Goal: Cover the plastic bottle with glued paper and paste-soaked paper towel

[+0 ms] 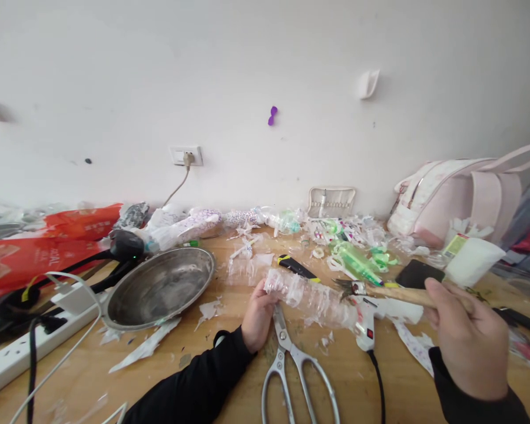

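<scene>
My left hand (257, 318) grips one end of a clear ribbed plastic bottle piece (311, 297), held lying sideways just above the wooden table (189, 368). My right hand (466, 341) holds a wooden-handled brush (397, 292), its bristles (345, 287) pointing left at the bottle's right end. Silver scissors (294, 368) lie shut on the table under the bottle. A white glue gun (365, 324) with a black cord lies between my hands.
A metal pan (159, 288) sits at the left beside a white power strip (30, 341) and black cables. Red plastic bags (35, 244), plastic scraps, a green bottle (357, 265), a black-and-yellow knife (297, 268), a black phone (417, 274) and a pink backpack (459, 197) crowd the back.
</scene>
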Motion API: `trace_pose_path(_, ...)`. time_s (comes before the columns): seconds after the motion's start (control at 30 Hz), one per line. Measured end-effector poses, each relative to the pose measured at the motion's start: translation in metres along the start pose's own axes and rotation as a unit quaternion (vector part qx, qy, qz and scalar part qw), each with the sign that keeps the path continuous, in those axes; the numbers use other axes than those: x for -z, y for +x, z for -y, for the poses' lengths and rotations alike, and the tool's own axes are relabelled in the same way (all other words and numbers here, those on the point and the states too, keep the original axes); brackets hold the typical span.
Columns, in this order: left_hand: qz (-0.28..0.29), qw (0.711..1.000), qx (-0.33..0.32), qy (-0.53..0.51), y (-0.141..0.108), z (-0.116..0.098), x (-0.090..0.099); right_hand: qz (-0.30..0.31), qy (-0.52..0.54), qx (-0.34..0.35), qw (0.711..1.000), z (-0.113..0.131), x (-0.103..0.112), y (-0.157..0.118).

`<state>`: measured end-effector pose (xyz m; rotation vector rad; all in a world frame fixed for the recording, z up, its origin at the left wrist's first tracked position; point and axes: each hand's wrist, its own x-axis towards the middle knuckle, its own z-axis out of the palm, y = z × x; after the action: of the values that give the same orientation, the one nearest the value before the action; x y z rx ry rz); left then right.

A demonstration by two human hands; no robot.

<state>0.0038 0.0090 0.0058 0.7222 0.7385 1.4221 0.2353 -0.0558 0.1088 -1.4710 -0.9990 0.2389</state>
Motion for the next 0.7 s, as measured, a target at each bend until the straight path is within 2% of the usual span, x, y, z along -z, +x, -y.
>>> trace_pose_path(0.23,0.037,0.999,0.033,0.007,-0.002,-0.002,-0.001,0.024,-0.069,-0.055,0.996,0.001,0.022,0.006)
trace_pose_path(0.4,0.071,0.995,0.065,0.006,-0.001,-0.004,-0.001,0.005,-0.147,0.005,0.989,-0.003,0.029,0.006)
trace_pose_path(0.47,0.081,0.994,0.076,0.006,0.0,-0.006,0.0,-0.005,-0.132,-0.001,0.991,-0.002,0.028,0.006)
trace_pose_path(0.53,0.093,0.992,0.088,0.007,0.002,-0.009,0.0,-0.008,-0.101,-0.043,0.994,-0.001,0.026,0.007)
trace_pose_path(0.6,0.107,0.989,0.1,0.008,0.004,-0.013,0.001,0.015,-0.07,-0.063,0.995,-0.002,0.024,0.01)
trace_pose_path(0.7,0.13,0.984,0.118,0.015,0.006,-0.017,0.002,0.055,-0.014,-0.059,0.997,-0.01,0.023,0.015)
